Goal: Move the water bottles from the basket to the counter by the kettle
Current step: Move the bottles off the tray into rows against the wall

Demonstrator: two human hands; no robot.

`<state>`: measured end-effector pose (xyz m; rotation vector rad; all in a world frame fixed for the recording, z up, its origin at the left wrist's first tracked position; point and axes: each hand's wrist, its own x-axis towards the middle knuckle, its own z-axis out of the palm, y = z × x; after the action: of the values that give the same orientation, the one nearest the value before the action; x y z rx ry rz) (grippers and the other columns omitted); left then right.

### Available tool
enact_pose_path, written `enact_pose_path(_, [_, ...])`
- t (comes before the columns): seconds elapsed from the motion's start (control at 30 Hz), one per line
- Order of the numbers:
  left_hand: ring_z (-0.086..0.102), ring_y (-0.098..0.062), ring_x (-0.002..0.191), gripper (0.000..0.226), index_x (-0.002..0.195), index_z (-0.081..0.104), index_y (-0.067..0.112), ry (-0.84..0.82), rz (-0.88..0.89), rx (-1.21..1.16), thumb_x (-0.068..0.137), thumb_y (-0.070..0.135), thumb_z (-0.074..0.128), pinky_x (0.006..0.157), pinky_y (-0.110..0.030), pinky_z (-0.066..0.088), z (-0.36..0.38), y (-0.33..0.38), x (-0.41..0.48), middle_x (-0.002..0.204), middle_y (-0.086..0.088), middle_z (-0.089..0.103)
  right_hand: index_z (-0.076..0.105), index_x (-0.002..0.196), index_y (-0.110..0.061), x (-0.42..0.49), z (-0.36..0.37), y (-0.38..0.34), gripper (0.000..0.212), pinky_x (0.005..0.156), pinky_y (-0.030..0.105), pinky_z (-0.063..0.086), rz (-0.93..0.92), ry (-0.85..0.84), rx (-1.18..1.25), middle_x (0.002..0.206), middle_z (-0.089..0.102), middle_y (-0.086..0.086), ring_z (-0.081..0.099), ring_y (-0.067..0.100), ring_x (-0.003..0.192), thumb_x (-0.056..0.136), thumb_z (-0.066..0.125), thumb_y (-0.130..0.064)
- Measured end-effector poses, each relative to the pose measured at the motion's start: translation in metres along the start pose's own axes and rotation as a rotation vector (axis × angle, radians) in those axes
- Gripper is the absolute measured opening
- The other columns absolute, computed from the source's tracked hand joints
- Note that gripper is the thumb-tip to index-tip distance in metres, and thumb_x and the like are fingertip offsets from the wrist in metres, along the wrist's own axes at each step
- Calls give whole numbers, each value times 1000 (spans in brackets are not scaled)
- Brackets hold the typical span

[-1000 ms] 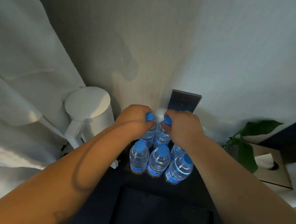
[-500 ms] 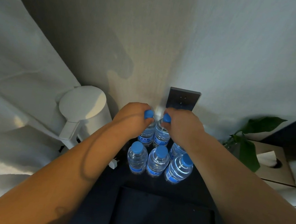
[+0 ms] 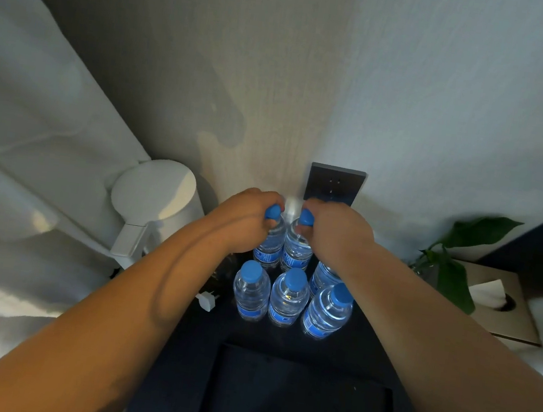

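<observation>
Several clear water bottles with blue caps stand on the dark counter (image 3: 359,342) right of the white kettle (image 3: 157,197). My left hand (image 3: 248,216) grips the neck of the back left bottle (image 3: 269,250). My right hand (image 3: 339,232) grips the neck of the back middle bottle (image 3: 296,254). Both stand against the wall under a dark socket plate (image 3: 335,185). In front stand three bottles in a row: left (image 3: 251,291), middle (image 3: 288,298), right (image 3: 328,312). Another bottle (image 3: 323,276) is half hidden under my right wrist. The basket is out of view.
A white plug (image 3: 206,301) lies on the counter by the kettle's base. A green plant (image 3: 455,264) and a tissue box (image 3: 505,306) sit at the right. A dark rectangular tray (image 3: 299,403) lies near me. White curtain folds hang at the left.
Both hands have stayed on the two back bottles' necks; only the view has shifted slightly.
</observation>
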<state>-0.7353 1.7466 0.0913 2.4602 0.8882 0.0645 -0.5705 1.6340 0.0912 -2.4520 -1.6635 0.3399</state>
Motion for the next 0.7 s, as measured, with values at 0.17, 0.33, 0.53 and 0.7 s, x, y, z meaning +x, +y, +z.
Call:
enact_pose_path(0.17, [55, -17, 84, 32, 120, 63, 20, 171, -102, -32, 95, 38, 70, 66, -29, 38, 4, 9, 0, 95, 3, 58, 61, 132, -21, -1, -2, -1, 33, 77, 35, 49, -1, -14, 7, 113, 68, 5, 59, 23, 95, 105, 64, -41])
enact_pose_path(0.33, [57, -24, 93, 23, 119, 67, 16, 88, -53, 13, 99, 25, 65, 73, -29, 36, 1, 10, 2, 102, -4, 56, 60, 135, -23, 0, -1, -2, 34, 81, 38, 55, 6, -16, -17, 113, 69, 4, 64, 25, 100, 105, 64, -39])
enact_pose_path(0.53, [56, -24, 101, 37, 136, 62, 25, -11, -33, 46, 100, 18, 62, 83, -28, 41, -3, 5, 5, 117, -5, 50, 59, 142, -25, 0, -2, -4, 40, 86, 40, 57, 1, -15, -18, 118, 70, 5, 66, 26, 106, 105, 64, -40])
enact_pose_path(0.7, [52, -17, 87, 30, 121, 65, 16, 134, -75, 20, 96, 33, 68, 73, -29, 39, 1, 7, 1, 102, -2, 57, 59, 138, -25, 0, -2, -3, 36, 83, 39, 54, -8, -1, -80, 115, 69, 4, 66, 27, 103, 105, 62, -40])
